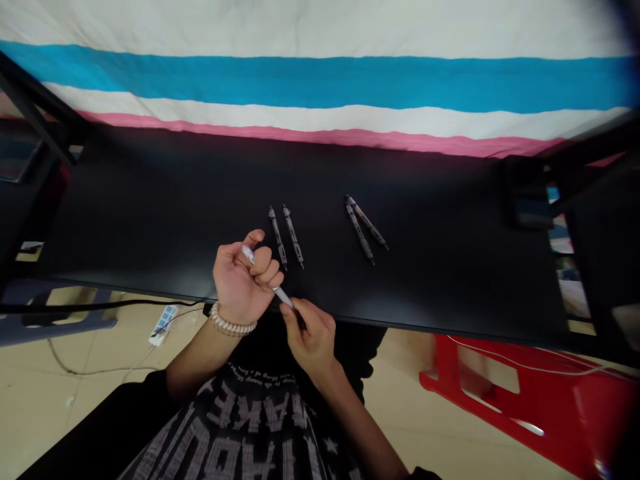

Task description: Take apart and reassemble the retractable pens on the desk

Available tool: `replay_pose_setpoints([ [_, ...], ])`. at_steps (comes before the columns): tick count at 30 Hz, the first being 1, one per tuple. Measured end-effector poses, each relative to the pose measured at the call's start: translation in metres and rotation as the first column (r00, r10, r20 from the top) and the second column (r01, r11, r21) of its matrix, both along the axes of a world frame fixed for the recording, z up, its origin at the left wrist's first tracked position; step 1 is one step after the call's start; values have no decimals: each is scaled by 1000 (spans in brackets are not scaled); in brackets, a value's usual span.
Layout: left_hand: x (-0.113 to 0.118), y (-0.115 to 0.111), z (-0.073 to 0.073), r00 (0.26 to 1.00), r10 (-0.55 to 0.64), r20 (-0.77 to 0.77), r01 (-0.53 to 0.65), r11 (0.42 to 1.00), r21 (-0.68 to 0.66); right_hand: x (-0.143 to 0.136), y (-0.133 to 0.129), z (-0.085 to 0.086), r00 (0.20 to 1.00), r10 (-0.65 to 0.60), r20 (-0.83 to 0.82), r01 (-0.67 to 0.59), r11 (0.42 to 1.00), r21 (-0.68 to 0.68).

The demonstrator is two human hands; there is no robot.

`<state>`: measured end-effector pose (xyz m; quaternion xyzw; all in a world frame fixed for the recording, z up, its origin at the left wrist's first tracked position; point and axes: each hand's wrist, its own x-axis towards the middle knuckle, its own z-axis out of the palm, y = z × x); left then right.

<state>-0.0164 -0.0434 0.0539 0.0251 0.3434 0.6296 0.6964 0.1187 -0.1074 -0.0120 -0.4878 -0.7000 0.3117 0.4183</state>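
Note:
My left hand (pixel 245 277), palm up with a coiled band at the wrist, has its fingers wrapped round a pale, slim pen-like object (pixel 283 296). A whitish end of it shows near the thumb. The fingertips of my right hand (pixel 313 333) pinch the other end. Just beyond my left hand, two dark pens (pixel 278 238) (pixel 294 237) lie side by side on the black table (pixel 200 193). Farther right, two more dark pens (pixel 359 233) (pixel 370 225) lie in a narrow V, touching at their far ends.
A striped cloth (pixel 320 83) hangs along the table's far edge. At the right end of the table is a dark box-like object (pixel 533 193). Below the table are a red plastic stool (pixel 500 387) and a power strip (pixel 164 325) with cables on the floor.

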Motion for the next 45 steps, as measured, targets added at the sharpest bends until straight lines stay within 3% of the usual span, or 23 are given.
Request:
replay_pose_setpoints([
  [5,7,9,-10,991,-116,-66,120,991,64,12,7,2,995,-45,94,37,996,84],
  [7,10,14,-18,955,-202,-215,222,972,72,21,14,3,982,-137,134,128,989,74],
  [9,8,16,-28,873,-221,-434,276,959,68,33,24,3,940,-268,209,256,963,83],
  [12,-2,14,-40,665,-126,-736,287,953,96,57,45,-3,823,-401,402,383,915,128],
  [15,-14,9,-48,325,28,-945,348,926,147,74,61,-9,712,-456,535,435,883,174],
  [17,-18,6,-52,120,114,-986,400,903,153,75,67,-10,674,-509,535,463,856,231],
  [19,-19,3,-56,21,171,-985,435,885,163,67,68,-8,715,-510,478,451,859,243],
  [21,-18,1,-59,-1,220,-975,432,880,198,50,69,-5,814,-402,419,362,916,176],
  [23,-17,0,-61,3,247,-969,407,885,227,30,71,-5,871,-249,424,230,968,96],
  [25,-16,-1,-60,30,249,-968,379,893,242,12,76,-8,852,-167,497,138,986,95],
  [29,-16,-2,-53,125,196,-973,307,925,225,-2,87,-16,838,-160,521,111,986,125],
  [31,-16,-1,-50,236,157,-959,228,950,211,2,88,-15,890,-199,411,173,980,100],
  [33,-15,3,-48,418,133,-898,127,971,203,9,82,-9,950,-197,241,199,980,17],
  [35,-14,7,-46,603,107,-790,78,978,192,15,71,0,988,-136,79,144,982,-119],
  [37,-13,9,-42,720,80,-689,97,972,215,18,58,10,998,-62,-33,52,965,-257],
  [41,-11,8,-32,811,75,-581,142,937,320,16,39,20,958,-74,-278,-66,885,-460],
  [45,-12,2,-26,829,94,-551,109,940,325,12,32,22,866,-151,-476,-165,813,-559],
])
